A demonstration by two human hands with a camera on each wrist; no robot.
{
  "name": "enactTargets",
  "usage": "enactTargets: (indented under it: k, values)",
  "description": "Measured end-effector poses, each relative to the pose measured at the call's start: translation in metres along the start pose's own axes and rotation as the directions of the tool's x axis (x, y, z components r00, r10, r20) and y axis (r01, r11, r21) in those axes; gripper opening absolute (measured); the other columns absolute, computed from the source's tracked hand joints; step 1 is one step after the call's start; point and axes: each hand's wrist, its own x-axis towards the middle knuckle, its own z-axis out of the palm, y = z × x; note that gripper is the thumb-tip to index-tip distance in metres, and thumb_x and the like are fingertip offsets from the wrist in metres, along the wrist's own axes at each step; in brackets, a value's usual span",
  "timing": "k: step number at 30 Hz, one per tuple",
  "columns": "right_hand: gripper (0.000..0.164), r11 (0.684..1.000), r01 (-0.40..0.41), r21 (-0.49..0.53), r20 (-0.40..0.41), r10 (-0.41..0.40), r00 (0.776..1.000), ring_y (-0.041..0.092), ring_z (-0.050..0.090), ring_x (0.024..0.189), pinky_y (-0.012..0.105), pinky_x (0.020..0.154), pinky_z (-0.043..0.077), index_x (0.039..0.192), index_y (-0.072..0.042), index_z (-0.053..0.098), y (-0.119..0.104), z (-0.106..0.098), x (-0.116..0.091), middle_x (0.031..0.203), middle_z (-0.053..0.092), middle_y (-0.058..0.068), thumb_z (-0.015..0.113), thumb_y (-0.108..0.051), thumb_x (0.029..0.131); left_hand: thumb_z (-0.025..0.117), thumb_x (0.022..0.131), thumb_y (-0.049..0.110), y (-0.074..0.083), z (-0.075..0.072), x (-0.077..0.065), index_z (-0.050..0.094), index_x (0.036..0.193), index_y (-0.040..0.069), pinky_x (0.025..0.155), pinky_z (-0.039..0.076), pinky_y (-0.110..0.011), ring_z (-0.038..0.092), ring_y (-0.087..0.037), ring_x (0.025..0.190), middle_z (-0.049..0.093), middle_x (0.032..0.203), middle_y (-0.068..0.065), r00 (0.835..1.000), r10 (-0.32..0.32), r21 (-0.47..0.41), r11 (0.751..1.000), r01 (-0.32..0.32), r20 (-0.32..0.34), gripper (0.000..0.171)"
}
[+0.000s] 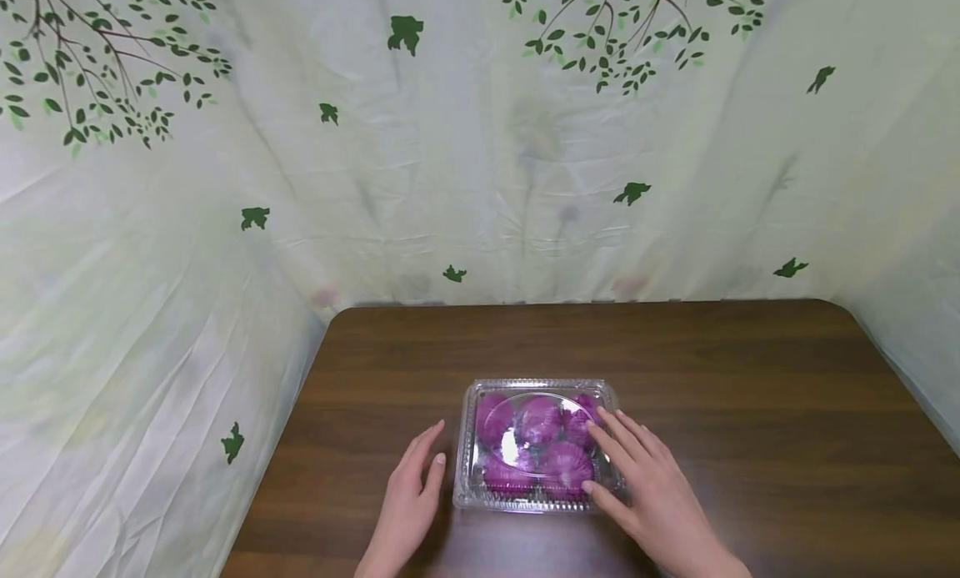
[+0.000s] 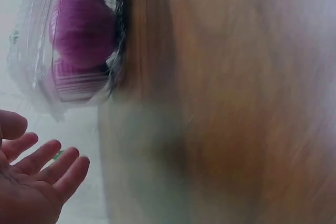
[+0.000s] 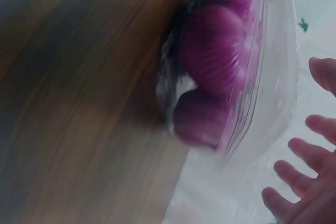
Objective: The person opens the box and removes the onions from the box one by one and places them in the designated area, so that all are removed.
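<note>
A clear plastic clamshell box sits on the table with its lid down. Through the plastic show several round purple things, ridged and onion-like; their exact kind is hard to tell. My left hand is just left of the box, apart from it, thumb and fingers loosely extended. On the other side, my right hand has its fingers spread by the box's right edge. In the right wrist view, a gap separates these fingers from the box. Neither hand holds anything.
The dark brown wooden table extends around the box on both sides and behind. A pale cloth backdrop printed with green leaves and branches hangs behind the table and along its sides.
</note>
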Motion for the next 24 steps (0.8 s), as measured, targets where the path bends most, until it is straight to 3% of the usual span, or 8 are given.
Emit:
enactTargets:
  k: [3,6,10,15,20,24]
  values:
    - [0.070,0.998,0.043,0.038,0.006,-0.043,0.999,0.031,0.040,0.135,0.055,0.106,0.034,0.143,-0.016,0.053,-0.007,0.005,0.005,0.151,0.043,0.006,0.079,-0.036,0.082,0.056,0.099,0.005,-0.002,0.006,-0.003,0.054,0.140,0.011,0.098,0.048,-0.040,0.056,-0.022,0.122,0.058,0.136,-0.006,0.996,-0.075,-0.145,0.986,0.080,0.039,0.041]
    - [0.067,0.991,0.103,0.080,0.007,-0.104,0.995,0.031,0.043,0.133,0.060,0.099,0.040,0.143,-0.015,0.053,-0.013,0.009,0.009,0.149,0.045,0.007,0.078,-0.034,0.084,0.054,0.101,0.006,-0.002,0.011,-0.006,0.052,0.140,0.006,0.097,0.049,-0.032,0.060,-0.022,0.117,0.060,0.132,-0.010,0.985,-0.151,-0.289,0.943,0.167,0.078,0.039]
    - [0.065,0.982,0.159,0.105,0.008,-0.161,0.987,0.030,0.044,0.132,0.058,0.099,0.042,0.142,-0.014,0.054,-0.021,0.015,0.013,0.148,0.047,0.006,0.078,-0.034,0.084,0.052,0.101,0.005,-0.004,0.014,-0.009,0.047,0.142,0.000,0.088,0.053,-0.028,0.062,-0.020,0.109,0.059,0.130,-0.019,0.967,-0.222,-0.450,0.856,0.254,0.125,0.042]
    - [0.065,0.979,0.180,0.100,0.040,-0.184,0.982,0.024,0.044,0.133,0.055,0.100,0.043,0.140,-0.017,0.056,-0.032,0.025,0.018,0.148,0.047,0.002,0.080,-0.033,0.082,0.052,0.098,0.002,-0.008,0.012,-0.012,0.045,0.142,-0.005,0.082,0.055,-0.032,0.061,-0.018,0.103,0.055,0.128,-0.025,0.943,-0.273,-0.579,0.744,0.333,0.191,0.045]
    - [0.062,0.961,0.253,0.112,0.031,-0.258,0.966,0.027,0.046,0.131,0.052,0.101,0.044,0.139,-0.016,0.057,-0.041,0.035,0.025,0.148,0.047,0.003,0.078,-0.031,0.083,0.052,0.096,0.003,-0.008,0.010,-0.015,0.043,0.142,-0.009,0.079,0.055,-0.031,0.060,-0.020,0.100,0.056,0.122,-0.023,0.931,-0.267,-0.658,0.658,0.365,0.250,0.048]
    - [0.061,0.952,0.285,0.113,0.051,-0.292,0.955,0.026,0.045,0.132,0.051,0.101,0.043,0.139,-0.018,0.057,-0.048,0.042,0.031,0.149,0.046,0.001,0.078,-0.031,0.083,0.051,0.096,0.000,-0.009,0.009,-0.018,0.038,0.141,-0.014,0.074,0.056,-0.030,0.060,-0.018,0.095,0.058,0.116,-0.017,0.931,-0.224,-0.724,0.586,0.365,0.289,0.050]
